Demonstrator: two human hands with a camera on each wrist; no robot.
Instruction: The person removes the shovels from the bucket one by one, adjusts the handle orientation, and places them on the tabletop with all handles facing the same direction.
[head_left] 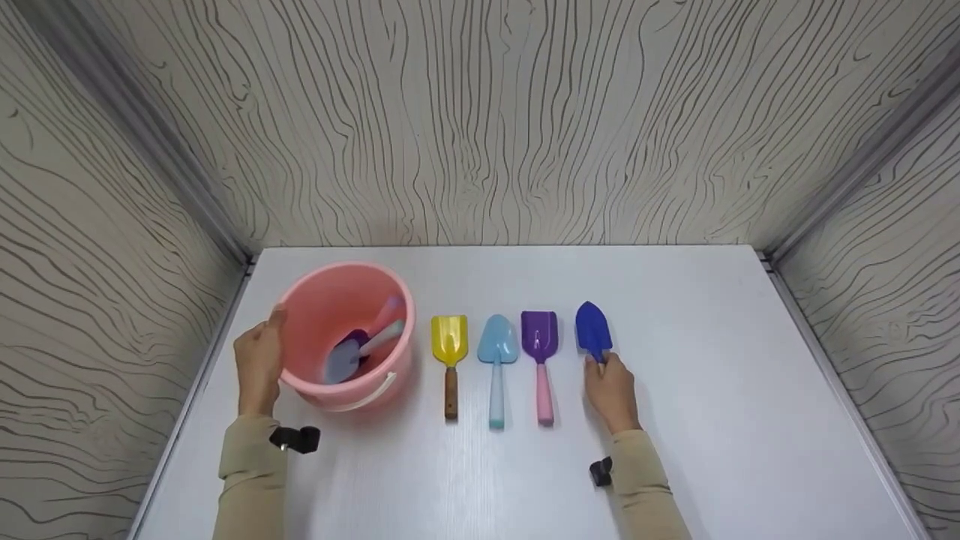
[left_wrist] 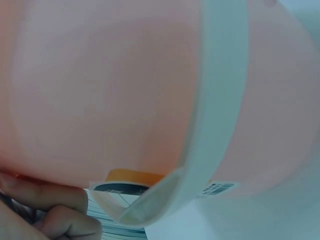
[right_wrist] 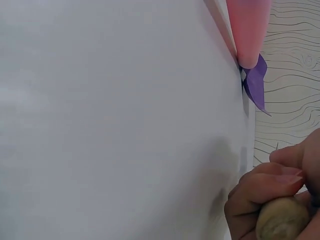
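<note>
My left hand [head_left: 259, 356] grips the left rim of a pink bucket [head_left: 386, 371], which leans over so its inside shows. In the left wrist view the bucket wall [left_wrist: 100, 90] and white handle [left_wrist: 220, 80] fill most of the picture. Inside lie a pale blue toy shovel [head_left: 343, 361] and a purple one with a pink handle [head_left: 388, 313]. My right hand [head_left: 611, 390] holds a dark blue toy shovel [head_left: 592, 328] by its handle, blade pointing away from me. The wooden handle end [right_wrist: 282, 220] pokes out of the curled fingers in the right wrist view.
Between the hands, a yellow shovel [head_left: 449, 337], a light blue shovel [head_left: 497, 341] and a purple shovel with a pink handle [head_left: 540, 334] lie in a row on the white table [head_left: 720, 360]. Wood-patterned walls [head_left: 480, 135] enclose the back and sides.
</note>
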